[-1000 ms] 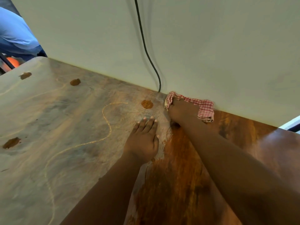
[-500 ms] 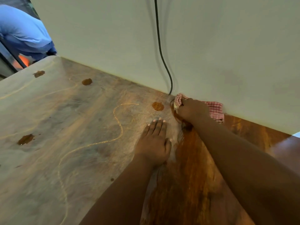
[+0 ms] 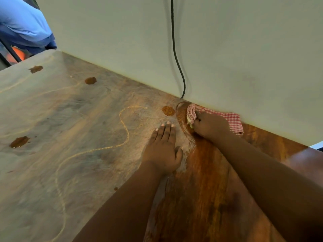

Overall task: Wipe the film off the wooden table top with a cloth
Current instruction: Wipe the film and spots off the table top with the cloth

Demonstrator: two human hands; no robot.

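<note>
The wooden table top [image 3: 201,198] shows bare reddish-brown wood on its right part. A pale grey film [image 3: 61,130] covers the left and middle, with thin wavy lines and several small brown bare spots in it. My right hand [image 3: 210,127] grips a red-and-white checked cloth [image 3: 232,119], pressed on the table against the wall, at the film's edge. Flat on the film lies my left hand [image 3: 163,149], palm down with fingers together, just left of the cloth hand.
A pale wall [image 3: 244,58] runs along the table's far edge. A black cable [image 3: 174,49] hangs down it and ends behind the table just left of the cloth. A person in a blue shirt [image 3: 22,25] stands beyond the far left corner.
My right hand with the cloth has shifted slightly left along the wall, baring a curved strip of wood beside the brown spot. The left hand has stayed flat in place.
</note>
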